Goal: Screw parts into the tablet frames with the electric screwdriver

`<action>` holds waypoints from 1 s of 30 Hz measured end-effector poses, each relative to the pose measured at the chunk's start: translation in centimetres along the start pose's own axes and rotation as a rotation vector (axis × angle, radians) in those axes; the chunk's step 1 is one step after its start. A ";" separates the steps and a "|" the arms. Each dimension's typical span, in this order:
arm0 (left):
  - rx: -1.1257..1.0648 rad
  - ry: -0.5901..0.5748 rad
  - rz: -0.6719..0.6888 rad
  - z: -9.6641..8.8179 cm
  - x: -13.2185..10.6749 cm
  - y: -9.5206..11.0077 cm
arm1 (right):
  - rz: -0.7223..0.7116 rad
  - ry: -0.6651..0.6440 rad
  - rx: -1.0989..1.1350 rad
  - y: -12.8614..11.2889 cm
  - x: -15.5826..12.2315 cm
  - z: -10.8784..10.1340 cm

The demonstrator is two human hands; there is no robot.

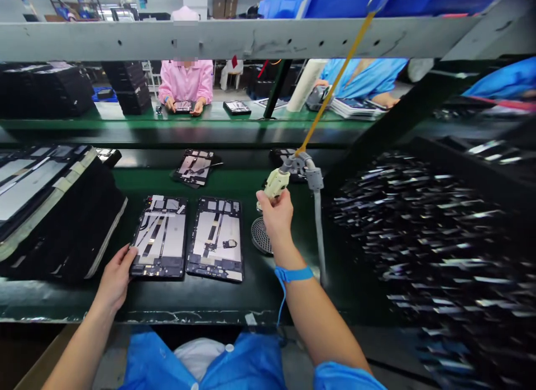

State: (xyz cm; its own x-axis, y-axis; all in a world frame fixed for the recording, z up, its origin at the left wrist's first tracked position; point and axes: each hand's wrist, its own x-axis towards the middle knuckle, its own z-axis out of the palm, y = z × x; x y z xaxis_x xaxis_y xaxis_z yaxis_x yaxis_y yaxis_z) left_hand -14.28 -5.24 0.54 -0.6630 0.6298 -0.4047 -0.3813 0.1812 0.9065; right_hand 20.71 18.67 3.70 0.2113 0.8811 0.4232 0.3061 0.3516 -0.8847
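Our left hand point(116, 272) holds the edge of the tablet point(161, 242) on its right; our right hand point(276, 215) grips a hanging tool point(278, 183). We seem to be readying it; the next move needs a steady tablet.

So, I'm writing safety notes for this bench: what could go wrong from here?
The small black part on the tablet nearer the right hand might slide off if loose. If that hand lets go, the pale tool below the yellow strap might swing. The cord hanging from the blue wristband could snag.
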 end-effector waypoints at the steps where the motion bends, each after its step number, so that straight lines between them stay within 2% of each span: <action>1: 0.012 0.004 0.044 -0.3 0.7 0.1 | -0.002 0.011 -0.010 -0.1 0.0 0.0; 4: 0.066 -0.013 0.144 -1.1 2.4 0.6 | -0.132 0.121 -0.155 -1.2 -2.1 -1.2; 6: 0.108 -0.066 0.134 -1.3 2.9 0.6 | -0.207 0.112 -0.218 -1.9 -4.8 -2.6; 7: 0.123 -0.090 0.122 -1.2 2.9 0.5 | -0.210 0.066 -0.234 -2.1 -6.4 -3.3; 8: 0.132 -0.104 0.114 -0.9 2.7 0.3 | -0.196 -0.035 -0.254 -2.1 -8.1 -4.0; 9: 0.136 -0.111 0.114 -0.6 2.4 0.1 | -0.150 -0.185 -0.274 -2.0 -9.7 -4.6; 11: 0.136 -0.127 0.122 0.3 1.6 -0.4 | -0.037 -0.402 -0.365 -1.6 -12.4 -5.6; 12: 0.132 -0.140 0.121 0.7 1.2 -0.7 | 0.000 -0.473 -0.429 -1.2 -13.5 -5.9; 14: 0.124 -0.158 0.119 1.4 0.6 -1.0 | 0.048 -0.511 -0.539 -0.7 -14.7 -5.9; 18: 0.189 -0.168 0.141 1.7 0.3 -1.3 | 0.242 -0.511 -0.538 -0.4 -13.8 -5.1; 23: 0.202 -0.216 0.141 1.3 0.4 -1.5 | 0.492 -0.491 -0.312 -0.5 -11.6 -4.1; 27: 0.163 -0.163 0.163 -0.5 0.2 -0.9 | 0.755 -0.466 0.100 0.2 -11.7 -2.8; 30: 0.144 -0.136 0.167 -2.4 -0.7 -0.6 | 0.932 -0.366 0.229 0.5 -12.2 -2.1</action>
State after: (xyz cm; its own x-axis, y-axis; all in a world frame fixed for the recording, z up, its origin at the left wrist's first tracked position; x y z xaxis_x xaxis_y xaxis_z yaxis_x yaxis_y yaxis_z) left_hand -15.09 -7.60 0.01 -0.6129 0.7538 -0.2368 -0.1712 0.1659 0.9712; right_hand 20.21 7.42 -1.54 -0.0335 0.8639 -0.5025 -0.0268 -0.5034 -0.8637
